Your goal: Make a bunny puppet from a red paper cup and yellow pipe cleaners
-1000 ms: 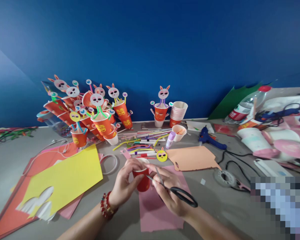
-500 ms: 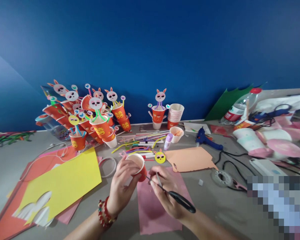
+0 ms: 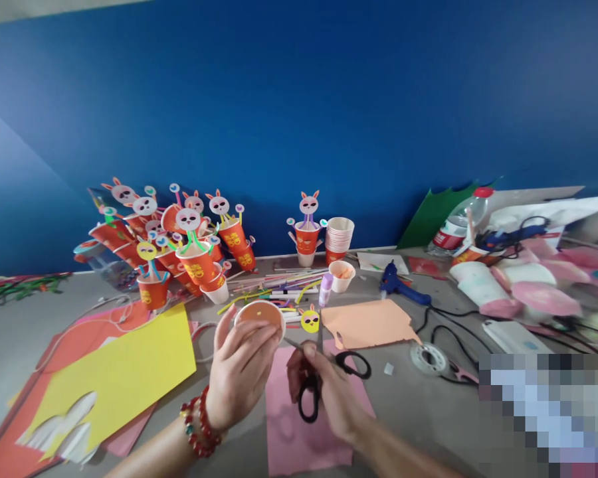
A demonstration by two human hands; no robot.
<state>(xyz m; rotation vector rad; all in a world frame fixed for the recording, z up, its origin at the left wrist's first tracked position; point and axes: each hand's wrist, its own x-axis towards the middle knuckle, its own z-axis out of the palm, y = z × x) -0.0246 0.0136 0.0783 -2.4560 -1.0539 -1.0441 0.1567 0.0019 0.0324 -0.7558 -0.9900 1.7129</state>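
Cup (image 3: 252,315) is up over the far left corner of the pink sheet (image 3: 309,446), tipped so its mouth faces the person. There is a small light dot inside it. The left hand (image 3: 243,375) holds it, with the fingers close together and clamped over the near side of the rim. I cannot tell where the thumb is. The right hand (image 3: 326,392) is over the middle of the pink sheet, with its fingers shut around the scissors (image 3: 341,357). The blades are spread apart, and so are the black loops.

Just past the far edge of the pink sheet is a yellow bunny face (image 3: 309,321). To the far right of the sheet lies a peach card (image 3: 371,322), and right of the sheet is a tape roll (image 3: 428,358). Left of the sheet is a big yellow paper (image 3: 134,372). Far behind the sheet stand a bunny cup (image 3: 307,240) and a cup stack (image 3: 339,236). Lots more bunny cups crowd together, far back and left of the sheet.
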